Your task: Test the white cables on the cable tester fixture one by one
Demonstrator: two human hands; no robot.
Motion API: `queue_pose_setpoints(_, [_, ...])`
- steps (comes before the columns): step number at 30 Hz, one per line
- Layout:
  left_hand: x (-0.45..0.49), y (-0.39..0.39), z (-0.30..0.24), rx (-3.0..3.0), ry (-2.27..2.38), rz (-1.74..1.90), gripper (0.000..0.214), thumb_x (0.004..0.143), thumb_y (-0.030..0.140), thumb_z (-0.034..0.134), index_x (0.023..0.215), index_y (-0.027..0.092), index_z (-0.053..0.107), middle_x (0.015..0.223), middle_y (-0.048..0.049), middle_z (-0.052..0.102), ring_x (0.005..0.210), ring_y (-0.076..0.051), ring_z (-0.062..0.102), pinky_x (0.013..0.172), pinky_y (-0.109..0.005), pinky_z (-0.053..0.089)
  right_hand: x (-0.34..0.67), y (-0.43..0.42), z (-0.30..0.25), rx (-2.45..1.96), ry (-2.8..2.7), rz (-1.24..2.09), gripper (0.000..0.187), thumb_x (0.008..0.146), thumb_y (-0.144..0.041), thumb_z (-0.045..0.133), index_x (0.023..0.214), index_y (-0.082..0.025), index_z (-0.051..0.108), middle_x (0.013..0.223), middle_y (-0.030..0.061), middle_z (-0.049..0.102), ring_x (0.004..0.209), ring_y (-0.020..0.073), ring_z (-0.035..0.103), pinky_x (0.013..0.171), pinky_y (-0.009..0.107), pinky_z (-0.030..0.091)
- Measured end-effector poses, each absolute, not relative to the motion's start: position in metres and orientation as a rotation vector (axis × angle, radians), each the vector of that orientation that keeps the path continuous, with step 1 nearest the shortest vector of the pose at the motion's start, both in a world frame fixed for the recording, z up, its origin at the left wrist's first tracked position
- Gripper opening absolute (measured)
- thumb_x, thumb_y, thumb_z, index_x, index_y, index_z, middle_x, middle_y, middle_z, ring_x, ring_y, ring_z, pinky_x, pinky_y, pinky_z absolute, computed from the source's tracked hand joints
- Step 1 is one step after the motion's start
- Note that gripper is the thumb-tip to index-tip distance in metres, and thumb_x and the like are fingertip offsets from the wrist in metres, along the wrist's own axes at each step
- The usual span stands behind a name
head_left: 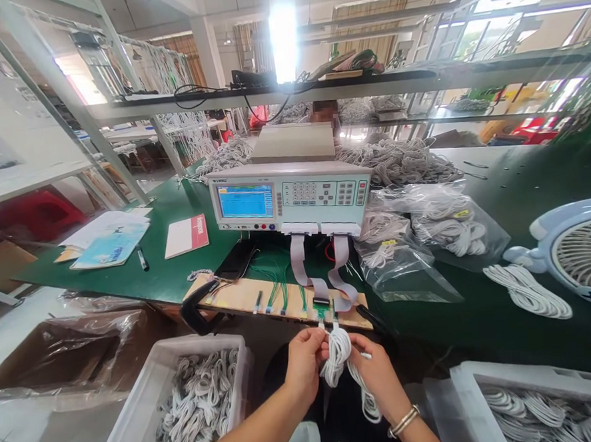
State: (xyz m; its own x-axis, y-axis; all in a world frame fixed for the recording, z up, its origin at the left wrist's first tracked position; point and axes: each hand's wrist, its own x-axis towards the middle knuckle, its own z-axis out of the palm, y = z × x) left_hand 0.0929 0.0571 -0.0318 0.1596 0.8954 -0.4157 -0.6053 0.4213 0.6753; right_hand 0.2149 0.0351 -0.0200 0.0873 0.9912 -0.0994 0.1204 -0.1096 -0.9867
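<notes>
A bundled white cable hangs between my two hands at the front edge of a wooden board. Its upper ends reach a small green circuit board on that board; whether the plugs are fully seated I cannot tell. My left hand pinches the cable near one end, thumb and fingers together. On the other side, my right hand is closed with its fingertips against the bundle. A second white cable coil dangles below the right hand's fingers, partly covered by them.
A tester with a lit screen stands behind, joined by grey ribbon cables. Bagged cables, a loose coil and a fan lie to the right. Cable-filled bins flank me. A black clamp grips the board's left end.
</notes>
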Motion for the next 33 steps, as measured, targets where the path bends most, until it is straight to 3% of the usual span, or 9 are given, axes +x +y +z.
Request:
queue_pose_setpoints(4, [0.082,0.063,-0.032,0.449,0.881,0.975,0.030,0.055,0.038,0.066,0.065,0.012,0.054,0.050,0.0043,0.045,0.042,-0.003,0.037,0.043,-0.016,0.028,0.211,0.039,-0.018,-1.412,-1.113,1.212,0.035,0.067,-0.039,0.057,0.090,-0.013,0.062,0.074,0.0069,0.065,0.068,0.0203,0.057,0.061,0.027,0.044])
queue_pose_setpoints(8, [0.074,0.073,-0.027,0.481,0.886,0.797,0.039,0.056,0.048,0.060,0.072,0.012,0.059,0.058,0.0011,0.049,0.044,-0.004,0.038,0.043,-0.018,0.028,0.213,0.049,-0.010,-1.475,-1.183,1.236,0.032,0.063,-0.042,0.058,0.079,-0.014,0.065,0.065,0.0048,0.065,0.061,0.0197,0.056,0.056,0.025,0.043])
queue_pose_setpoints(14, [0.082,0.084,-0.030,0.574,0.887,0.832,0.044,0.058,0.053,0.055,0.073,0.012,0.061,0.053,0.0010,0.047,0.040,-0.004,0.033,0.042,-0.019,0.025,0.214,0.065,-0.010,-1.498,-1.272,1.228,0.036,0.059,-0.050,0.057,0.067,-0.017,0.067,0.061,0.0045,0.065,0.061,0.0219,0.056,0.055,0.024,0.044])
queue_pose_setpoints(21, [0.082,0.082,-0.028,0.619,0.917,0.863,0.044,0.057,0.052,0.057,0.070,0.010,0.063,0.051,0.0005,0.046,0.042,-0.005,0.033,0.043,-0.019,0.024,0.212,0.065,-0.018,-1.501,-1.304,1.174,0.035,0.060,-0.049,0.057,0.070,-0.016,0.067,0.067,0.0058,0.066,0.064,0.0224,0.057,0.060,0.026,0.045])
queue_pose_setpoints(26, [0.085,0.068,-0.015,0.505,0.858,0.988,0.042,0.056,0.050,0.059,0.069,0.011,0.063,0.064,-0.0061,0.058,0.056,-0.012,0.049,0.054,-0.022,0.036,0.209,0.058,-0.019,-1.547,-1.282,1.058,0.039,0.061,-0.052,0.054,0.070,-0.016,0.066,0.063,0.0036,0.065,0.063,0.0222,0.057,0.061,0.026,0.045])
queue_pose_setpoints(30, [0.078,0.051,-0.006,0.578,0.726,0.964,0.050,0.061,0.057,0.051,0.087,0.015,0.060,0.079,-0.0078,0.059,0.071,-0.018,0.053,0.062,-0.027,0.040,0.203,0.052,-0.019,-1.548,-1.243,1.063,0.043,0.064,-0.056,0.049,0.069,-0.016,0.065,0.060,0.0030,0.064,0.063,0.0214,0.056,0.057,0.023,0.044])
queue_pose_setpoints(33, [0.067,0.040,-0.012,0.876,0.642,0.958,0.060,0.051,0.052,0.062,0.098,0.016,0.054,0.089,-0.0076,0.058,0.080,-0.019,0.051,0.070,-0.028,0.039,0.192,0.042,-0.021,-1.554,-1.267,1.071,0.040,0.061,-0.055,0.051,0.060,-0.016,0.063,0.054,0.0016,0.061,0.058,0.0200,0.055,0.052,0.022,0.043])
